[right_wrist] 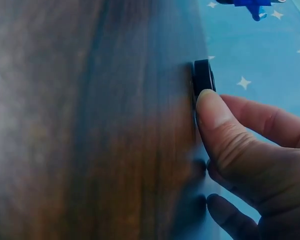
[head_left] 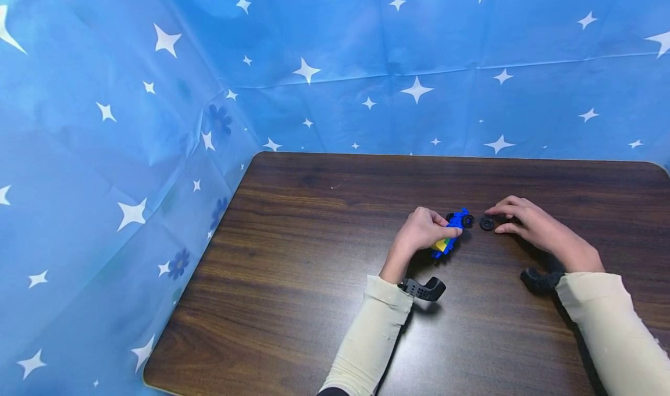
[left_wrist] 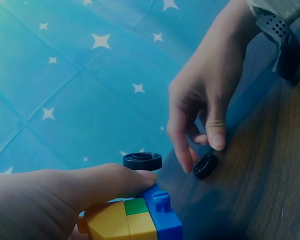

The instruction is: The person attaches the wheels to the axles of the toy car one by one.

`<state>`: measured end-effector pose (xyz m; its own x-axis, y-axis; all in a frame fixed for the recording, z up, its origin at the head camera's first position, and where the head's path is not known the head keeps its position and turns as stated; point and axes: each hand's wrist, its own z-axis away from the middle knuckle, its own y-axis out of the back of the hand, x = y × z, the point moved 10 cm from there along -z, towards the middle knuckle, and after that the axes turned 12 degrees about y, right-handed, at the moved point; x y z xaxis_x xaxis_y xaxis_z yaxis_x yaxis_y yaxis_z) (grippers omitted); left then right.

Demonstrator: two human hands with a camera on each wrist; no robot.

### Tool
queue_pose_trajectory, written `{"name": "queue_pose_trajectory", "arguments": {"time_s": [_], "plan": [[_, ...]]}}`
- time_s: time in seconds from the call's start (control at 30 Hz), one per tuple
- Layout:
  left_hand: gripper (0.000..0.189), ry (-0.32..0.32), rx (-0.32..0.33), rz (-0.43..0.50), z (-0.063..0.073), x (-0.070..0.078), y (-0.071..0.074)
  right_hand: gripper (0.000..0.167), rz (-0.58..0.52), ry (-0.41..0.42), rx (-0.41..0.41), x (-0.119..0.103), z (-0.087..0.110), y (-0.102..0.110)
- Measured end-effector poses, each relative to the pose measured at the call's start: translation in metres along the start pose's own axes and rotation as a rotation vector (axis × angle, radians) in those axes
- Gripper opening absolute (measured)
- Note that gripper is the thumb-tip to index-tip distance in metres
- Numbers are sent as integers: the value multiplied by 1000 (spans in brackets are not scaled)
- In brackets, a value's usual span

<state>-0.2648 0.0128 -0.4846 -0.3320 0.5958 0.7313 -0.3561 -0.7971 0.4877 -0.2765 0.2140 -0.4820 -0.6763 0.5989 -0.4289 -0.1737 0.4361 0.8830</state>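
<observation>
My left hand (head_left: 420, 231) grips a small toy car (head_left: 453, 231) of blue, yellow and green building blocks. In the left wrist view the thumb lies along the toy car's (left_wrist: 162, 212) blue side, below a mounted black wheel (left_wrist: 142, 161). A loose black wheel (head_left: 487, 224) lies on the table just right of the toy car. Around its near side, my right hand (head_left: 534, 224) holds thumb and forefinger apart. In the right wrist view the thumb tip overlaps the edge of the loose wheel (right_wrist: 204, 76); firm contact is not clear.
The dark wooden table (head_left: 293, 256) has rounded corners and runs back to a blue star-printed cloth (head_left: 356, 47). More of that cloth hangs along the left side. Black wrist devices (head_left: 426, 289) jut from both cream sleeves (head_left: 369, 341) over the table.
</observation>
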Motion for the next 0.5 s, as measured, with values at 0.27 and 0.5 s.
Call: {"name": "queue_pose_trajectory", "arguments": {"time_s": [0.27,0.5], "plan": [[29,13,-15,3,1,-1,-1,33,17,49,-18,-2,-6,1],[29,18,-2,0,0,-1,-1,30,33,103,-47,-5,-10,1]]}}
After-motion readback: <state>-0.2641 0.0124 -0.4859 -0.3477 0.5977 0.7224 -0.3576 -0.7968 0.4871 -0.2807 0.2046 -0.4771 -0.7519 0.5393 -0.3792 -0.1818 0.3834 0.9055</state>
